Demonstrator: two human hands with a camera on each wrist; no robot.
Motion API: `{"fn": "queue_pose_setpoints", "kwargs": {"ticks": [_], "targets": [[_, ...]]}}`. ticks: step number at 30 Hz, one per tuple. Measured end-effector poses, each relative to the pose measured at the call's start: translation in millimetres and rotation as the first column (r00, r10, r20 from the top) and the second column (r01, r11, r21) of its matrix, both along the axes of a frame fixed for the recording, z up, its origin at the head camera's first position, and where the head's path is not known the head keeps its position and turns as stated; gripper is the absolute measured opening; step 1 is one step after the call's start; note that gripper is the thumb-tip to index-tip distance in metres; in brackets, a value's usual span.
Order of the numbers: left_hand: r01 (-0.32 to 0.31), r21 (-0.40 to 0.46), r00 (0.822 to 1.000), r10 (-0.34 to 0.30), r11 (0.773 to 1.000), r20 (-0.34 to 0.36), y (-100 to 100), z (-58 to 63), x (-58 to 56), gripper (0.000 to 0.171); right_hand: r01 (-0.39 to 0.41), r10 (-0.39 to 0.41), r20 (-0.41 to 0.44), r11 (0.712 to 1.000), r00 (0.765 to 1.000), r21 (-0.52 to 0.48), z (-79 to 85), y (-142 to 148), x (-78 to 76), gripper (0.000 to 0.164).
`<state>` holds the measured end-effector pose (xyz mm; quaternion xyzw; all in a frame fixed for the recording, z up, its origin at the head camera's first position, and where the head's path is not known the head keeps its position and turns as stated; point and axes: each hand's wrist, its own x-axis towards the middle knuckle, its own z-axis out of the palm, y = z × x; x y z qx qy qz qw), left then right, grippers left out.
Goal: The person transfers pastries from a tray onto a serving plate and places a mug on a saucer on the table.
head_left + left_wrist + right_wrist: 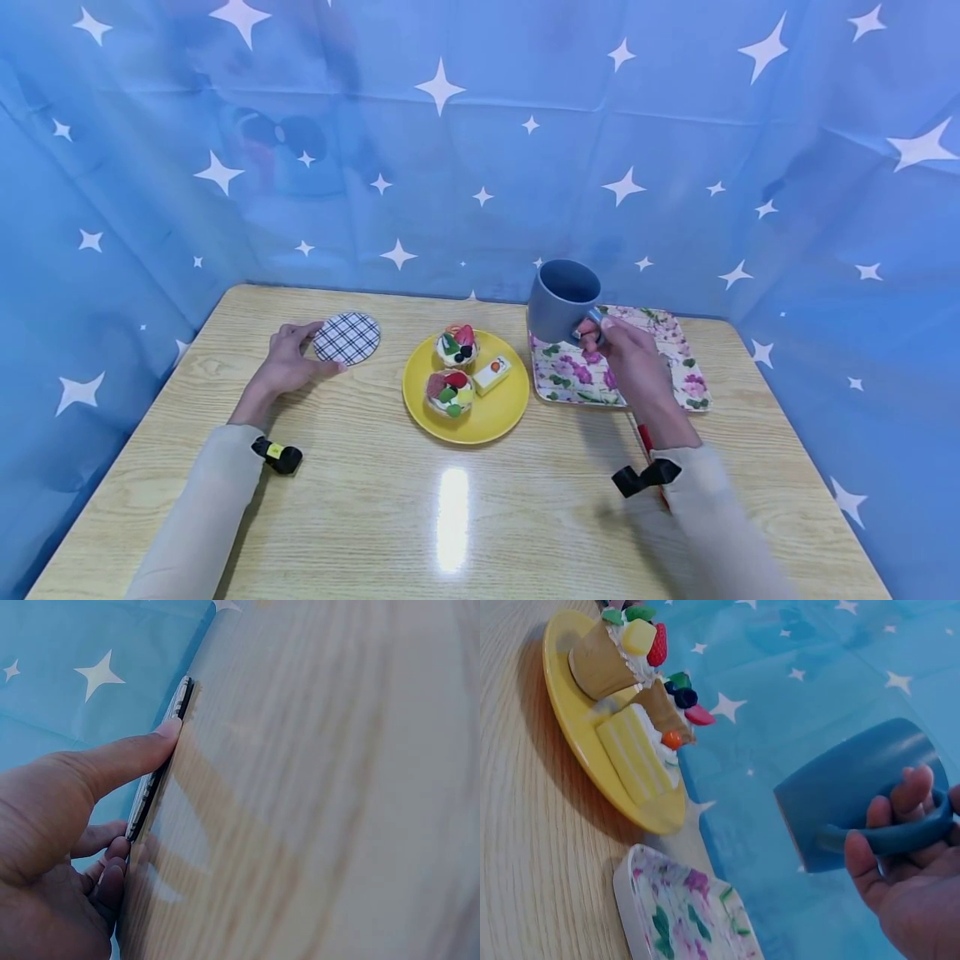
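Observation:
My left hand (288,358) holds a round plaid coaster (347,337) by its edge, thumb on the near side and fingers on the far left side. In the left wrist view the coaster (159,766) shows edge-on, with a dark underside, close against the tabletop. My right hand (630,354) grips a grey-blue mug (550,310) by its handle. The mug is raised over the left part of a floral tray (555,387). In the right wrist view, fingers curl through the mug's handle (896,838), and the mug's inside is hidden there.
A yellow plate (480,427) at the middle bears two fruit-topped tarts (450,393) and a small slice of cake (492,375). A slim red-handled item (645,439) lies partly hidden under my right forearm. A starry blue curtain (480,150) borders the wooden table (360,500).

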<state>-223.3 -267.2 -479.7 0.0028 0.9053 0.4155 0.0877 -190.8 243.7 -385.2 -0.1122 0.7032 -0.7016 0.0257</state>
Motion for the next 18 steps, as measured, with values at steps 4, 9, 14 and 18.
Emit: {"fn": "queue_pose_setpoints", "kwargs": {"ticks": [4,9,14,18], "targets": [[-0.002,0.000,1.000,0.002,1.000,0.001,0.2,0.4,0.5,0.101,-0.002,0.002,0.001,1.000,1.000,0.023,2.8,-9.7,-0.9,0.050],[-0.008,0.011,1.000,0.008,1.000,0.001,0.8,0.3,-0.3,0.101,-0.001,0.001,-0.012,0.999,1.000,0.036,3.9,-21.2,-4.0,0.047],[-0.011,0.004,1.000,0.011,1.000,-0.005,0.6,-0.5,-1.3,0.100,-0.014,0.014,-0.004,1.000,1.000,0.010,2.9,-30.6,-6.6,0.046],[-0.008,0.007,1.000,0.008,1.000,0.002,-0.2,-0.4,-1.3,0.101,-0.028,0.028,-0.001,1.000,1.000,0.011,2.8,-38.1,-7.7,0.048]]}}
